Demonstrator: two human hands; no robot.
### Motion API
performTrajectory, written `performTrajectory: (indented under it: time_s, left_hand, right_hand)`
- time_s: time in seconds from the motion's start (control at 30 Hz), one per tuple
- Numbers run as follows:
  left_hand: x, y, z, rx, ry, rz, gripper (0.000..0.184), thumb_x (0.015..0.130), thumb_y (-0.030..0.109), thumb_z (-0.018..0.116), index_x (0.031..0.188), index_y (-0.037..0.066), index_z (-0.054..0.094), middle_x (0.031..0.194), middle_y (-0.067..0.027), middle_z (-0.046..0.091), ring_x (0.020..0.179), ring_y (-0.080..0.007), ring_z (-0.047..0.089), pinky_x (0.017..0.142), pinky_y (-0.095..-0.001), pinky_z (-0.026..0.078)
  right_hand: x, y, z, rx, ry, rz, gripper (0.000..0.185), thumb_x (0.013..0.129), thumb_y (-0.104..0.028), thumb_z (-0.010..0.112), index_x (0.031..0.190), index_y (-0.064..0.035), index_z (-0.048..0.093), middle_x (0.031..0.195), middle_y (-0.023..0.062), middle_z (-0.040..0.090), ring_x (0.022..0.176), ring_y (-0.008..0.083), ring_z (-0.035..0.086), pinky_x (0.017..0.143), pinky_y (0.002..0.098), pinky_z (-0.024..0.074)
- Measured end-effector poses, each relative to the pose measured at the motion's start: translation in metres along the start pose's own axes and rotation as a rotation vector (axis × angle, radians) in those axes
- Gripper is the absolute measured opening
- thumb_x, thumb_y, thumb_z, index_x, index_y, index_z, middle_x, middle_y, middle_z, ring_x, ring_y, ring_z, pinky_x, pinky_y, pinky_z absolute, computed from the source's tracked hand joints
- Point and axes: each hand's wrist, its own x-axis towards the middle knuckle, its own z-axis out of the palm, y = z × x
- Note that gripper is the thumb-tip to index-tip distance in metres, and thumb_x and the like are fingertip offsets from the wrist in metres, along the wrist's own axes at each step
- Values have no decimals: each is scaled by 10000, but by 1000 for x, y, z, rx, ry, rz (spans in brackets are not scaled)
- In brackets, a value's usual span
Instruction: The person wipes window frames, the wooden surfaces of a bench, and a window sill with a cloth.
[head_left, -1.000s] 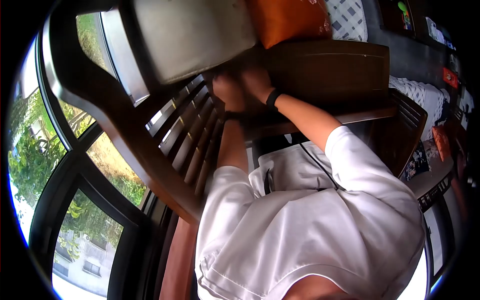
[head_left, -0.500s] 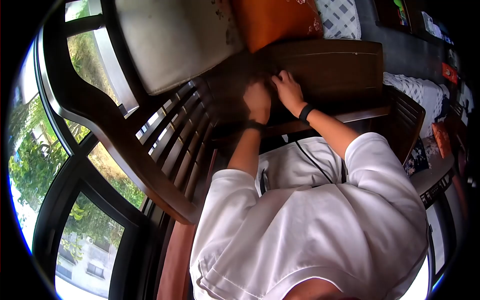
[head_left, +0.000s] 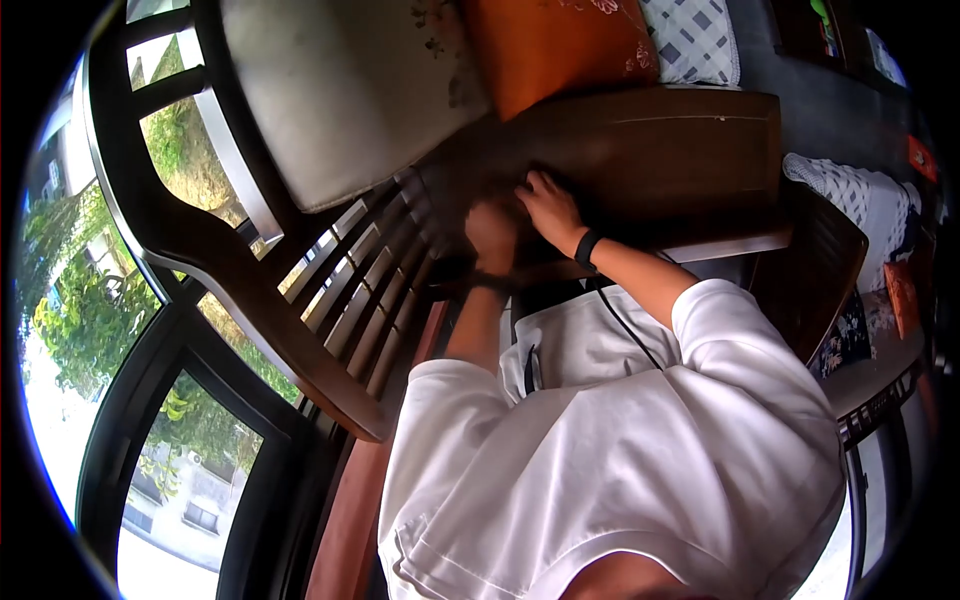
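Observation:
Over the dark wooden seat [head_left: 660,140] of a bench, my two hands are side by side. My left hand [head_left: 492,235] is smeared by motion near the slatted armrest [head_left: 350,290], and its fingers cannot be made out. Just right of it, my right hand [head_left: 552,208] has its fingers bent and pointing down at the wood; whether anything lies under the fingertips is hidden. A pale cushion [head_left: 340,95] and an orange cushion [head_left: 560,50] lie on the seat beyond my hands.
A checked white cushion [head_left: 690,40] is past the orange one. Windows [head_left: 190,480] are on the left. On the right are a wooden chair [head_left: 810,270], a patterned white cloth [head_left: 860,200] and a small orange cushion [head_left: 900,298].
From one second ago, both hands have come away from the cushion's edge toward my body and a little right. Since the half-second frame they have shifted slightly left.

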Motion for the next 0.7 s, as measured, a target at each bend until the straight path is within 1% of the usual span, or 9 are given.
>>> performTrajectory:
  time_s: [0.17,0.27,0.33,0.4,0.57,0.6,0.63,0.67,0.7]
  left_hand:
    - [41,26,-18,38,19,60,180,886,227,641,926,102,765,851,-178,729,830,-384,715,729,-487,581]
    - [71,24,17,90,219,110,157,878,206,647,932,123,768,868,-165,733,841,-382,715,755,-486,578]
    - [80,44,16,48,146,108,154,881,203,644,931,131,770,869,-155,734,830,-382,716,748,-485,581]
    - [75,53,20,-7,114,117,153,883,199,640,931,133,770,872,-152,734,824,-378,716,745,-480,583]
    - [46,47,35,-172,51,132,154,879,228,658,926,126,763,879,-155,733,814,-364,712,727,-460,576]
    - [39,43,35,-186,8,111,154,877,237,664,925,130,762,880,-154,733,812,-364,711,723,-459,574]
    - [29,40,31,-276,-47,103,126,890,111,623,920,119,745,964,-146,708,840,-353,693,714,-451,558]
    - [21,33,33,-256,-48,82,122,890,117,624,919,124,742,969,-145,707,842,-354,693,713,-450,559]
    - [14,25,35,-234,-47,61,118,891,123,625,917,128,740,974,-144,706,845,-356,693,712,-449,560]
  right_hand:
    - [39,12,-11,-150,60,-42,164,942,-199,570,1041,-89,642,1148,165,603,1055,366,606,795,491,544]
    - [62,26,-26,-99,121,54,152,951,-204,558,1039,-112,642,1119,149,613,1039,354,604,782,489,542]
    - [64,24,-57,-147,119,14,166,980,-225,524,1046,-138,649,1119,131,597,1044,349,579,820,459,536]
    - [58,19,-73,-60,155,94,167,971,-210,522,1058,-150,652,1136,129,580,1079,347,561,842,454,532]
    - [27,25,-75,-161,101,59,131,923,-107,563,1034,-108,632,1080,136,553,1077,346,557,828,452,533]
    - [20,24,-74,-174,60,55,208,884,-48,579,1079,-97,634,1091,134,550,1079,348,558,821,449,536]
    - [13,23,-70,-186,18,50,298,845,12,596,1124,-85,637,1102,131,547,1081,350,559,815,445,539]
    - [7,20,-65,-197,-25,43,392,806,71,612,1170,-74,639,1113,129,544,1083,352,560,808,442,542]
    - [1,16,-59,-197,-34,21,326,816,37,616,1117,-86,638,1083,129,541,1058,353,567,787,447,543]
